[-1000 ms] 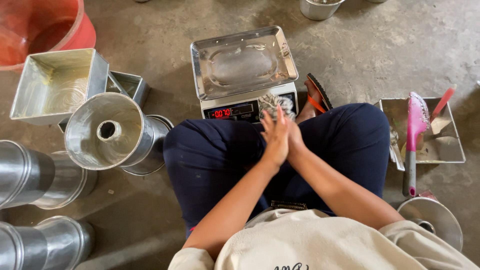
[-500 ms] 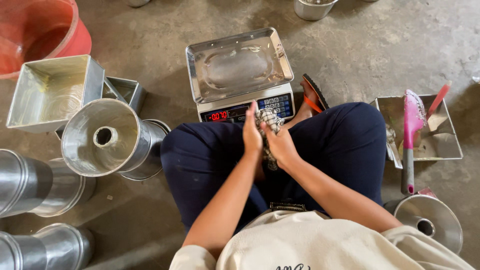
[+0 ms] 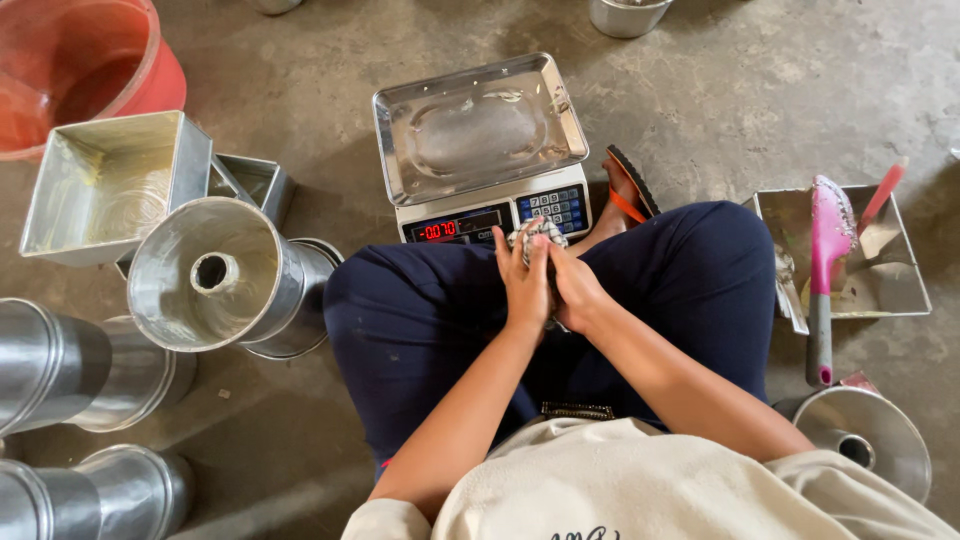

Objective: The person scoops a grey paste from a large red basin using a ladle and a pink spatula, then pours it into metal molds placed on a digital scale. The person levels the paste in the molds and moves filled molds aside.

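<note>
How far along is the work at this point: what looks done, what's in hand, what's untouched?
Done: cannot tell; the scale tray is bare apart from wet smears. In hand: left hand and right hand press together around a checked cloth over the lap. Untouched: the tube pan, square tin and pink spatula.

Hands shifted a bit since a second ago. Back then both were pressed together upright over the right knee. Now the left hand [image 3: 525, 285] and right hand [image 3: 578, 292] sit lower and more to the left, over the lap, just below the scale [image 3: 490, 215]. The crumpled cloth [image 3: 535, 236] pokes out above the fingertips now, more visible than before.
</note>
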